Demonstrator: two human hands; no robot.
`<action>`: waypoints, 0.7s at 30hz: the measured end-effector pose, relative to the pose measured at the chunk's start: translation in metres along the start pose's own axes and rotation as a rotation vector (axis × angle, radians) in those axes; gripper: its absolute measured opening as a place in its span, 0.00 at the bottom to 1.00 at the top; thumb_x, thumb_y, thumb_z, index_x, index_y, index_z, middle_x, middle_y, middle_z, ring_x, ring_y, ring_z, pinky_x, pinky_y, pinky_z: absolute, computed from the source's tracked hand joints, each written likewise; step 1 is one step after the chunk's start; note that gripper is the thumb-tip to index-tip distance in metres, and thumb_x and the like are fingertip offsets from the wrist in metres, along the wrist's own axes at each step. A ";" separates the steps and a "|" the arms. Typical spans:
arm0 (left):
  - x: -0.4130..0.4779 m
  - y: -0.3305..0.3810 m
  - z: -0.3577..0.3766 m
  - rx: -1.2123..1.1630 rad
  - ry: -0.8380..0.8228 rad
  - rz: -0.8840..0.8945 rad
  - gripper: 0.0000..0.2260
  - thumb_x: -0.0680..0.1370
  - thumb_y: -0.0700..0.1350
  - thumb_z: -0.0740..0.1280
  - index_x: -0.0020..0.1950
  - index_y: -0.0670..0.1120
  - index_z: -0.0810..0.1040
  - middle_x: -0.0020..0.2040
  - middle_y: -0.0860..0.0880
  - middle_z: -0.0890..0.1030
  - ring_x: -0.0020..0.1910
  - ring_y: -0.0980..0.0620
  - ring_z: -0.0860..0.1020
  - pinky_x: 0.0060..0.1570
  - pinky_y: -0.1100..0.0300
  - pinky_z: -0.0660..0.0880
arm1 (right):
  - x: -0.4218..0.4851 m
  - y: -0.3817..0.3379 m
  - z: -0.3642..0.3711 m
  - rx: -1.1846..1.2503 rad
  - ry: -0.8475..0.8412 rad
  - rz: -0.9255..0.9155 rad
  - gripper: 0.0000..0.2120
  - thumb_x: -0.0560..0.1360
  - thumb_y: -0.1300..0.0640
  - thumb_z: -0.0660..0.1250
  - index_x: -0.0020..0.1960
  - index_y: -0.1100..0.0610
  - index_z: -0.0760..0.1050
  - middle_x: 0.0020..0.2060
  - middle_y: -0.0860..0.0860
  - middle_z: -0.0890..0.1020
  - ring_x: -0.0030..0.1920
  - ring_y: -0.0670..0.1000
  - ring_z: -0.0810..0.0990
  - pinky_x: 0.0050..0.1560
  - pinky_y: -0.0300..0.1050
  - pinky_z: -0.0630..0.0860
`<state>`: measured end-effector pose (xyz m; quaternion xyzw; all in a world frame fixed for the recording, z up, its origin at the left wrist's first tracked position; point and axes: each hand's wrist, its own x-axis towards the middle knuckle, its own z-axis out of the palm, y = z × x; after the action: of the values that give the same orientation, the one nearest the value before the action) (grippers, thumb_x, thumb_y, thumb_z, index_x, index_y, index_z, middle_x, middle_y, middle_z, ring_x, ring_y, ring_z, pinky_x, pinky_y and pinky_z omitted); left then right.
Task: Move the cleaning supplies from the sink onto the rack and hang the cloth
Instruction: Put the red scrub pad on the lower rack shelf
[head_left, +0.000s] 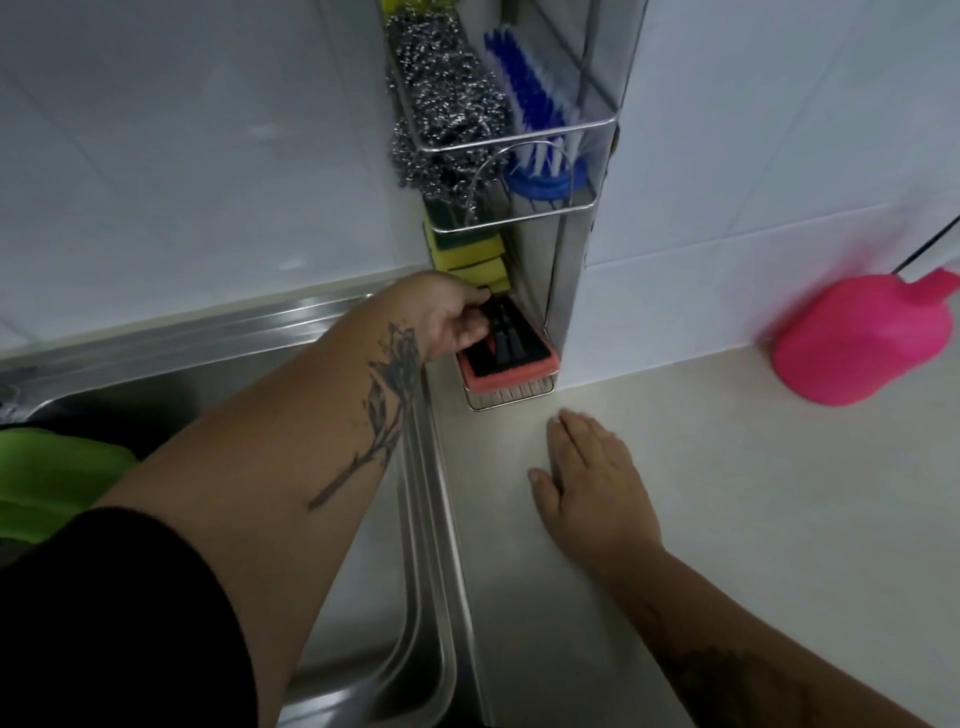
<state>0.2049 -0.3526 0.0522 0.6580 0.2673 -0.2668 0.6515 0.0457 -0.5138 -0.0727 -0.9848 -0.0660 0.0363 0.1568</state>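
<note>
- Coral-pink rectangular scrub pad with a black ribbed top (511, 358): lying flat in the lowest wire basket of the chrome wall rack (511, 400), black face up; probably set there because the tiers above are full.
- Long axis running from the wall corner out toward the counter; near short end facing the viewer, far end tucked under the yellow-and-green sponges (475, 260).
- Left hand (449, 325): fingers curled narrowly over the pad's far left edge, touching it; likely seating it rather than lifting.
- Right hand (592, 483): spread wide, flat on the pale counter (727, 519), holding nothing, seemingly for balance during the reach.
- Upper tier: steel wool scourers (447, 98) beside a blue-and-white bristle brush (530, 104).
- Green cloth (52, 478): bunched in the stainless steel sink (332, 691), not yet hung.
- Pink plastic bottle (862, 343): at the wall, well apart, blurred.
</note>
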 end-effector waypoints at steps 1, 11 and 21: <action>0.005 -0.001 0.000 0.011 0.016 0.010 0.10 0.82 0.40 0.61 0.40 0.44 0.71 0.34 0.49 0.76 0.31 0.57 0.73 0.20 0.69 0.72 | 0.000 0.001 0.000 0.000 0.002 0.000 0.29 0.79 0.42 0.51 0.76 0.54 0.57 0.76 0.52 0.60 0.77 0.52 0.55 0.76 0.49 0.47; 0.024 -0.006 0.005 0.336 0.135 0.125 0.13 0.79 0.43 0.67 0.61 0.39 0.73 0.49 0.45 0.82 0.37 0.53 0.81 0.28 0.61 0.79 | 0.000 0.002 0.003 0.004 0.007 -0.009 0.30 0.79 0.42 0.50 0.77 0.54 0.56 0.77 0.51 0.59 0.77 0.52 0.53 0.76 0.49 0.45; -0.056 -0.081 -0.116 0.294 0.160 0.288 0.06 0.77 0.50 0.66 0.46 0.48 0.79 0.45 0.46 0.85 0.37 0.51 0.82 0.35 0.62 0.73 | -0.001 -0.003 -0.016 0.002 -0.023 0.034 0.28 0.77 0.44 0.56 0.72 0.57 0.65 0.71 0.56 0.69 0.70 0.56 0.67 0.72 0.52 0.62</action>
<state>0.1087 -0.2361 0.0342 0.7965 0.1793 -0.1541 0.5565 0.0453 -0.5157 -0.0568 -0.9851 -0.0509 0.0506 0.1561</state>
